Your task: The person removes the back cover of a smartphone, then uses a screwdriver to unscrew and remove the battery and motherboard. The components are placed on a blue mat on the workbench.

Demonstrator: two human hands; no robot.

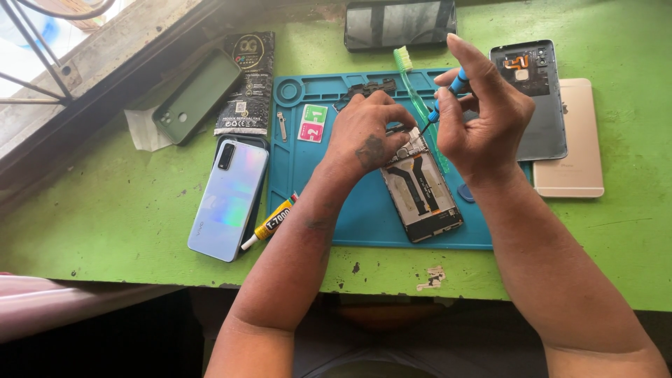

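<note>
Right hand: grip closed around a small screwdriver with a blue handle; thumb and fingers pinch the handle, and the index finger stands up straight above it
Screwdriver tip: points down and to the left, at the top part of the opened phone, close to the fingers of the other hand
Left hand: lies palm down on the top end of the opened phone, fingers bent and pressing on it; the grip is nearly closed, but I cannot tell if something small is between the fingertips
Opened phone: lies face down without its back cover, in the middle of the blue mat; dark flat cables run along its inside
Blue mat: lies on the green worktop; its upper edge has small moulded compartments
Mat compartments: a green toothbrush lies across them, next to a dark plastic part, a small card with red and green fields and a little metal piece
Glue tube: yellow, lies at the left edge of the mat
Left of the mat: a phone with a shiny light-blue back, a dark green case and a black packet
Right of the mat: a grey back cover lies partly over a gold phone
Far edge: a dark phone with its screen up
</note>
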